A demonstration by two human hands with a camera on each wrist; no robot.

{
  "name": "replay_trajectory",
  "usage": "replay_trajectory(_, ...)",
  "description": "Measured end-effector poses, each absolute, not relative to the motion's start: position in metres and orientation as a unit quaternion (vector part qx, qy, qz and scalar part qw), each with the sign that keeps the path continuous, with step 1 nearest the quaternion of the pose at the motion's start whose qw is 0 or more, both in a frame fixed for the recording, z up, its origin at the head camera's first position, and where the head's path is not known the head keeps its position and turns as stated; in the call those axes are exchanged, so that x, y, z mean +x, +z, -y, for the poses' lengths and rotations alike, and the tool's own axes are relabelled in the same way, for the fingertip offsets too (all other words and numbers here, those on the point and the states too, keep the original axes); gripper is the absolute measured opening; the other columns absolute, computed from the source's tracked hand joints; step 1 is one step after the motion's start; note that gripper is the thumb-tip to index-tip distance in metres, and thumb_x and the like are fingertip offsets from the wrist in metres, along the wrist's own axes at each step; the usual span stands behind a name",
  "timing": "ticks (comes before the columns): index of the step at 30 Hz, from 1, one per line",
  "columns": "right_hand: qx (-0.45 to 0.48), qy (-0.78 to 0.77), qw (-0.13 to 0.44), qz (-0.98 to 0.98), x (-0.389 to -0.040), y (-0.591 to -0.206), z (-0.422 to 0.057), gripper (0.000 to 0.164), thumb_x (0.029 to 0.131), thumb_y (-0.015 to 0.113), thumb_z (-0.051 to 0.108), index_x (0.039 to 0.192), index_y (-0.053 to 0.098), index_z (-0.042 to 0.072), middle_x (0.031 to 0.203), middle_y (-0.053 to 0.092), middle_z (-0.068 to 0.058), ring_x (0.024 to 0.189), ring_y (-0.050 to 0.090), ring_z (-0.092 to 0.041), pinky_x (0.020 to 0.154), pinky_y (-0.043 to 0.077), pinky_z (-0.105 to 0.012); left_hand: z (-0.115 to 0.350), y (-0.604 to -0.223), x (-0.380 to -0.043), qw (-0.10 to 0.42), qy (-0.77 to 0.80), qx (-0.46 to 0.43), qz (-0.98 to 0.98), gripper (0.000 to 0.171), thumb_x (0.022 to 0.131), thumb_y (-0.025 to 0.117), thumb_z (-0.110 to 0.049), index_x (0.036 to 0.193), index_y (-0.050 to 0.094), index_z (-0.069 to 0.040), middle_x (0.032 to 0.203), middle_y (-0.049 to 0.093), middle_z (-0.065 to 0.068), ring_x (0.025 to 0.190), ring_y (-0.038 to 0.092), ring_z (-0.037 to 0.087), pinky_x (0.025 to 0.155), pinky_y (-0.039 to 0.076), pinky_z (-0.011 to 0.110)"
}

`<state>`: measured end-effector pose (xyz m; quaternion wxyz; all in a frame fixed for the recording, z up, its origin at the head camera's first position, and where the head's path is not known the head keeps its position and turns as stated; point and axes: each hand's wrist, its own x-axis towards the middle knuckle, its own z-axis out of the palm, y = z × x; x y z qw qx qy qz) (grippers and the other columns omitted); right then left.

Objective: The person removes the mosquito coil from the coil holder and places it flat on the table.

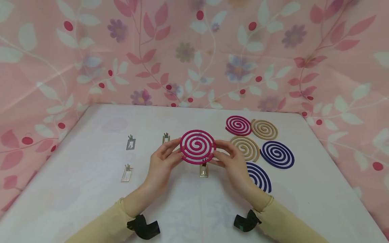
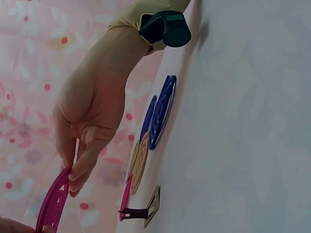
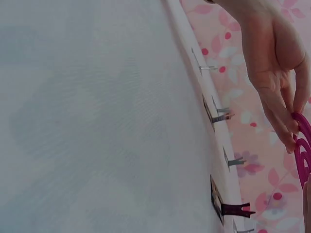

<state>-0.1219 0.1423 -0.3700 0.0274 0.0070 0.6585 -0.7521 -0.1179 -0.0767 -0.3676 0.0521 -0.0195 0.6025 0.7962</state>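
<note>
In the head view, a magenta mosquito coil [image 1: 197,145] is held up over the table, its spiral face toward me. The left hand [image 1: 162,163] pinches its left edge between thumb and fingers. At the opposite edge, the right hand [image 1: 234,163] pinches the rim the same way. The left wrist view shows the coil [image 2: 52,199] nearly edge-on, raised off the tabletop. Just below it in the head view stands a small brass-coloured metal coil stand [image 1: 204,170] with upright prongs, its top overlapped by the coil's lower rim.
Other metal stands lie to the left, including a grey one [image 1: 131,143] and a paler one [image 1: 127,173]. On the right are another magenta coil [image 1: 238,125], tan coils [image 1: 264,129] and blue coils [image 1: 277,154]. A floral cloth [image 1: 194,50] hangs behind the white table [image 1: 76,202].
</note>
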Motion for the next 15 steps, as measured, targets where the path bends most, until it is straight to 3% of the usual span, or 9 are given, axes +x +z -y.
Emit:
replay_trajectory(5,0.013,-0.746,0.03,-0.665,-0.115,-0.375,-0.164,0.038,0.099,0.058,0.002,0.136,0.053,-0.001,0.131,0.057,-0.017,0.104,0.068,-0.014,0.086,0.06,-0.034,0.059,-0.374,-0.117,0.051,0.794,-0.014,-0.606,0.042,0.095,0.06,0.002,0.136,0.056,-0.005,0.144,0.055,0.011,0.125,0.061,0.029,0.093,0.057,0.03)
replay_trajectory(15,0.018,-0.731,0.006,-0.682,-0.107,-0.381,-0.209,0.047,0.099,0.063,0.013,0.14,0.049,-0.005,0.116,0.068,0.001,0.102,0.069,-0.01,0.086,0.059,-0.032,0.025,-0.383,-0.121,0.075,0.789,0.028,-0.609,0.041,0.095,0.063,0.0,0.135,0.057,-0.006,0.143,0.057,0.012,0.124,0.061,0.028,0.095,0.055,0.033)
